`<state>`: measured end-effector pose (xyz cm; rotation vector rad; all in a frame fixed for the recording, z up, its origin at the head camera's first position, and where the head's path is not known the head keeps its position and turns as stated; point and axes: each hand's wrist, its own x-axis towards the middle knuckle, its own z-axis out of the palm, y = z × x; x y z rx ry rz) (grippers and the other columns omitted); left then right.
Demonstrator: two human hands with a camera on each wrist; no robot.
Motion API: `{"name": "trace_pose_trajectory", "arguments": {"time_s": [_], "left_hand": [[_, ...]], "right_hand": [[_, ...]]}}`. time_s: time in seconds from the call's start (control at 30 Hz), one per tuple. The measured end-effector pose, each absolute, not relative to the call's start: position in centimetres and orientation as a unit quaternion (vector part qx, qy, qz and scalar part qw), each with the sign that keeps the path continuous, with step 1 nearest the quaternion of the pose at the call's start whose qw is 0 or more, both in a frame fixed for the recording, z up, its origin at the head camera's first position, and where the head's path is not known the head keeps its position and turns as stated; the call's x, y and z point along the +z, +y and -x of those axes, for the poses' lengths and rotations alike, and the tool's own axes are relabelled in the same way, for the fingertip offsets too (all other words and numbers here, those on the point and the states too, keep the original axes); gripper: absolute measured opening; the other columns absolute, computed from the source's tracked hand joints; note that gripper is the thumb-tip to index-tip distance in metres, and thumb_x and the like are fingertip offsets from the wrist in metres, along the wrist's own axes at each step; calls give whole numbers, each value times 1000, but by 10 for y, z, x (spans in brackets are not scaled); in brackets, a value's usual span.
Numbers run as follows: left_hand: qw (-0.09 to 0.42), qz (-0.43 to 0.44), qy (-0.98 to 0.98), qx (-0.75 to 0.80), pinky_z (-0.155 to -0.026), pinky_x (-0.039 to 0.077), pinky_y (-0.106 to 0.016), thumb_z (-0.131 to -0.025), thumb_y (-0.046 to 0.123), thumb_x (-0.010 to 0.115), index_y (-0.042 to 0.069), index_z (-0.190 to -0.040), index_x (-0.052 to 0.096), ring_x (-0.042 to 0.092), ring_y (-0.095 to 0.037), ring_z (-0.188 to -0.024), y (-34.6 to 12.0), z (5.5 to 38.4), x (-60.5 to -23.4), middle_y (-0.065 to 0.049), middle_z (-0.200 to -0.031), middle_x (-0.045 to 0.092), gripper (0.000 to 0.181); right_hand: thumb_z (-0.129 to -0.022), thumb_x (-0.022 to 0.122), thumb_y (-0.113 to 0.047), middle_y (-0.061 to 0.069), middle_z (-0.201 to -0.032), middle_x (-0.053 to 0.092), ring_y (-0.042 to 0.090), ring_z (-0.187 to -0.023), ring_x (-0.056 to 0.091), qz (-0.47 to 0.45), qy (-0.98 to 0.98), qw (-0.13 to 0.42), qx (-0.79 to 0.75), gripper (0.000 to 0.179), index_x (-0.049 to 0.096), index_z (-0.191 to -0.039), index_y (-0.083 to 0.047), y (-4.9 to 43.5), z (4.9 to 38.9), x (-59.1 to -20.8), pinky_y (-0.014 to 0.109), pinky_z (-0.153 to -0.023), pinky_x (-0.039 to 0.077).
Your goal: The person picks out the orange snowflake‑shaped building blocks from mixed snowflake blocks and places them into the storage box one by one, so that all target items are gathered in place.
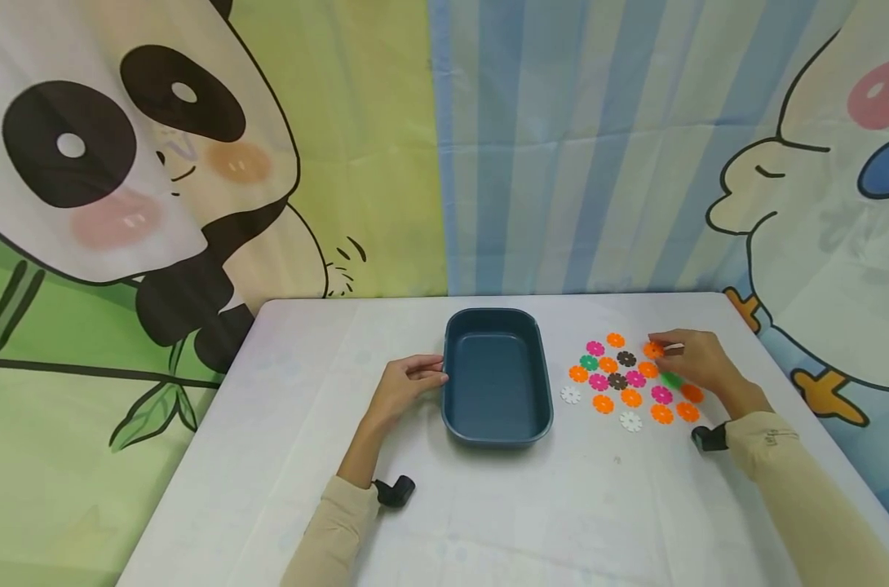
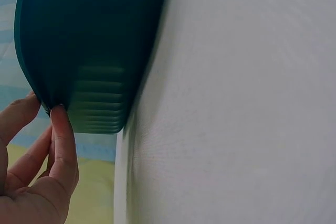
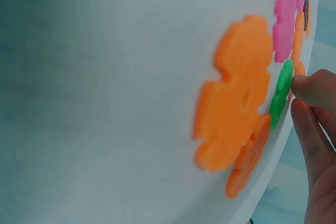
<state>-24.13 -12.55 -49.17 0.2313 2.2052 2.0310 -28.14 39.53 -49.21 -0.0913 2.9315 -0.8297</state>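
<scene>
A dark blue rectangular tray (image 1: 497, 379) with rounded corners stands on the white table. At its left side my left hand (image 1: 404, 390) pinches the rim between thumb and fingers, as the left wrist view shows on the tray wall (image 2: 89, 35). To the right lie several flat, notched, flower-shaped plastic discs in orange, pink, green, dark brown and white. My right hand (image 1: 697, 359) is at the far right of this group, pinching an orange disc (image 1: 653, 350) by its edge. Beneath that hand a green disc (image 1: 671, 380) is partly covered; the right wrist view shows it beside the fingertips (image 3: 300, 85).
Two white discs (image 1: 631, 421) lie at the near and left edges of the group. Black wrist cameras (image 1: 395, 492) sit on both wrists. Behind the white table (image 1: 532, 514) hangs a printed curtain (image 1: 518, 147) with cartoon animals.
</scene>
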Motion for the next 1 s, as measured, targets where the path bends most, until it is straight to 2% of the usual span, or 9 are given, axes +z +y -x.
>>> {"name": "trace_pose_trajectory", "arguments": {"time_s": [0.17,0.27,0.4,0.53,0.8,1.0], "left_hand": [[64,-78,734,672,-79,58,-23,-81,13,81,1,-119,68,69,-21,-94,-126,241,-492,-19,-108,69,42],[63,-78,735,670,-80,59,-24,-81,15,81,3,-118,69,69,-20,-93,-126,241,-493,-15,-105,70,41],[59,-78,737,669,-80,59,-25,-81,14,81,6,-117,70,69,-21,-93,-126,241,-492,-11,-103,72,39],[51,-80,739,667,-80,59,-25,-81,14,81,5,-117,70,69,-20,-93,-125,241,-492,-10,-101,72,39],[42,-86,738,668,-81,58,-24,-81,14,81,2,-119,68,69,-20,-94,-124,239,-492,-12,-104,71,43],[29,-104,744,659,-88,55,-22,-78,13,83,1,-128,62,65,-21,-107,-124,235,-490,-10,-113,70,56]], "right_hand": [[-87,75,-23,26,-125,60,43,-109,59,19,961,46,-272,54,58,-133,1,395,280,-490,50,-88,56],[-87,76,-28,25,-122,62,43,-108,60,22,958,16,-284,55,60,-130,2,390,281,-487,52,-89,55],[-86,77,-26,22,-120,65,41,-108,61,36,948,-32,-315,51,63,-127,1,373,288,-477,52,-91,53],[-85,78,-21,19,-119,66,38,-107,63,49,933,-55,-352,46,66,-125,-2,344,301,-463,47,-89,55],[-81,81,-19,15,-116,68,31,-104,67,96,894,-57,-435,42,70,-119,-3,273,325,-438,31,-80,60],[-80,82,-18,13,-114,69,27,-100,69,129,874,-57,-465,43,70,-118,-3,223,332,-427,31,-78,60]]}}
